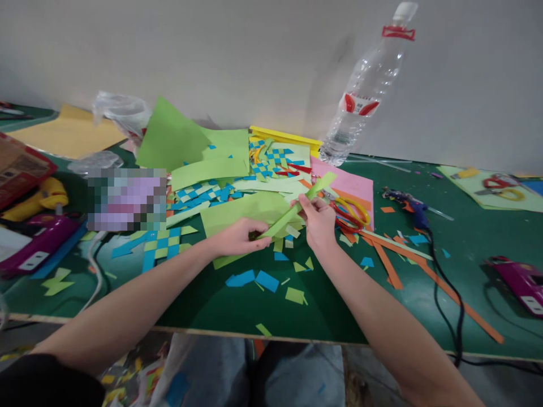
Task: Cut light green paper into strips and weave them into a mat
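With the left hand (241, 236) and right hand (319, 221) each pinching the green strip (282, 221) above the middle of the surface (318, 311), light, even tension should keep it flat and uncreased.

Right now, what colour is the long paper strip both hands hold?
The long paper strip is light green, clearest in the head view.

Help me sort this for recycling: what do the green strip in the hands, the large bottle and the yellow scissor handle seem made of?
Green strip: matte paper or card, judging by its dull face and straight cut edges.
Large bottle: clear, glossy plastic, likely, from its ridged, see-through wall and highlights.
Yellow scissor handle: probably smooth plastic, evenly coloured with some sheen.
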`<state>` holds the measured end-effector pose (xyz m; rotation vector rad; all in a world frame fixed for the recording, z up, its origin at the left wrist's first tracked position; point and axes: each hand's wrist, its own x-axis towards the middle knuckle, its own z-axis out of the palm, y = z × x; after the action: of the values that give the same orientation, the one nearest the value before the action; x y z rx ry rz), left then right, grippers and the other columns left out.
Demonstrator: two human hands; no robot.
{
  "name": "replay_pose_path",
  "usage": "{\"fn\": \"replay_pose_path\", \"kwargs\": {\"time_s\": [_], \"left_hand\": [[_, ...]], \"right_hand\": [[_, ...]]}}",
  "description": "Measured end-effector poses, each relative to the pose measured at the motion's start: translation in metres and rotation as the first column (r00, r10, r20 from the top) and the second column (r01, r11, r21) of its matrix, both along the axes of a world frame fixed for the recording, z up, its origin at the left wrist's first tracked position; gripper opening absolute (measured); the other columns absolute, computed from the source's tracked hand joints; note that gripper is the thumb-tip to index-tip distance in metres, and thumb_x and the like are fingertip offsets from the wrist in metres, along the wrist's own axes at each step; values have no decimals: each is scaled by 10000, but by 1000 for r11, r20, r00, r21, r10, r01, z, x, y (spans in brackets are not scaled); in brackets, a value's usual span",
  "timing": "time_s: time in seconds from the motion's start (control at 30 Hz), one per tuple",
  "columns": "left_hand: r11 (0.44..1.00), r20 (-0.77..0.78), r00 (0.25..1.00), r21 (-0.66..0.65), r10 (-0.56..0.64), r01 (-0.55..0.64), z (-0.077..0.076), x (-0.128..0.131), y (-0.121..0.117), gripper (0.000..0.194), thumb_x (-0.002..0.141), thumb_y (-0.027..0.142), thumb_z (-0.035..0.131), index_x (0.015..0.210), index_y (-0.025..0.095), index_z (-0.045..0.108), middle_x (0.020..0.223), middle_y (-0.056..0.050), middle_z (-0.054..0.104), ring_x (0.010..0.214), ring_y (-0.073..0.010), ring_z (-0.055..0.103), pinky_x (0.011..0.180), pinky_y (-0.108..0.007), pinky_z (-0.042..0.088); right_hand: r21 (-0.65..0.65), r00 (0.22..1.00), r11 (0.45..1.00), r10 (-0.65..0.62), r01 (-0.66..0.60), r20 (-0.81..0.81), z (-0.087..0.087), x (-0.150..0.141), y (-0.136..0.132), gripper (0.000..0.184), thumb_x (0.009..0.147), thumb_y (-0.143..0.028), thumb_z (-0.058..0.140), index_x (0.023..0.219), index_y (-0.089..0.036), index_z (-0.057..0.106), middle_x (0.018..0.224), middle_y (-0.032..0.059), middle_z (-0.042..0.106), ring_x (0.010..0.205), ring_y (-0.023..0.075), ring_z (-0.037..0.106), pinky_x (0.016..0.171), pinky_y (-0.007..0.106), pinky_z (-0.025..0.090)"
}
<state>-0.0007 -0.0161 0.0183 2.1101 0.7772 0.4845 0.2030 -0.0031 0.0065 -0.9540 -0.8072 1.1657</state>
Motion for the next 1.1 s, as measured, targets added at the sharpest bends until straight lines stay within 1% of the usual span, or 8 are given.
{"fn": "replay_pose_path", "kwargs": {"time_s": [0.17,0.27,0.37,0.53,0.67,0.77,0.93,1.1], "left_hand": [[998,-36,998,6,59,-59,2,3,-2,408,897,496,536,704,143,609,588,9,517,522,-108,458,485,-225,331],[997,-4,997,-13,81,-82,6,4,-4,434,894,549,531,834,144,675,696,-24,623,610,-142,546,529,-233,387],[998,35,997,-25,62,-61,9,3,-3,467,900,576,509,887,149,697,804,-46,674,681,-162,593,575,-246,426],[993,79,993,-86,92,-86,11,4,-3,477,895,587,515,860,144,689,787,-47,687,633,-143,574,558,-247,422],[975,30,989,-175,144,-137,12,8,-6,438,869,540,594,701,137,635,659,-31,691,491,-87,457,477,-221,344],[967,-3,986,-193,169,-167,11,9,-6,428,873,506,604,673,134,675,630,-30,695,424,-60,367,428,-211,278],[955,11,971,-181,240,-234,11,7,-2,361,844,485,646,754,146,730,702,-49,740,474,-89,492,457,-205,363],[949,68,956,-156,287,-274,14,6,-2,362,834,497,655,775,145,719,693,-36,741,451,-83,492,451,-198,375]], "right_hand": [[48,991,997,-63,58,118,4,-5,-9,325,676,-453,799,625,-233,565,646,2,716,690,183,690,683,324,534],[74,968,991,-122,108,218,6,-5,-13,288,712,-480,765,658,-236,623,660,1,717,684,186,672,664,329,529],[103,952,983,-175,153,251,8,-3,-14,279,720,-476,764,640,-243,631,600,-15,683,678,186,661,675,328,526],[119,944,984,-164,135,286,11,-5,-18,242,737,-461,757,674,-242,675,661,-1,721,697,184,672,672,319,522],[135,927,988,-115,70,358,15,-8,-25,220,745,-448,754,690,-240,709,739,10,754,731,186,693,687,312,532],[136,939,991,-44,-3,342,16,-8,-26,218,746,-446,759,731,-231,724,790,21,767,778,194,709,738,321,552],[101,976,984,130,-149,176,13,-8,-19,260,732,-473,765,830,-235,733,838,32,779,876,213,728,841,361,571],[16,919,937,339,-349,203,6,-10,-16,290,661,-472,810,807,-227,753,856,29,785,881,214,727,802,327,576]]}}
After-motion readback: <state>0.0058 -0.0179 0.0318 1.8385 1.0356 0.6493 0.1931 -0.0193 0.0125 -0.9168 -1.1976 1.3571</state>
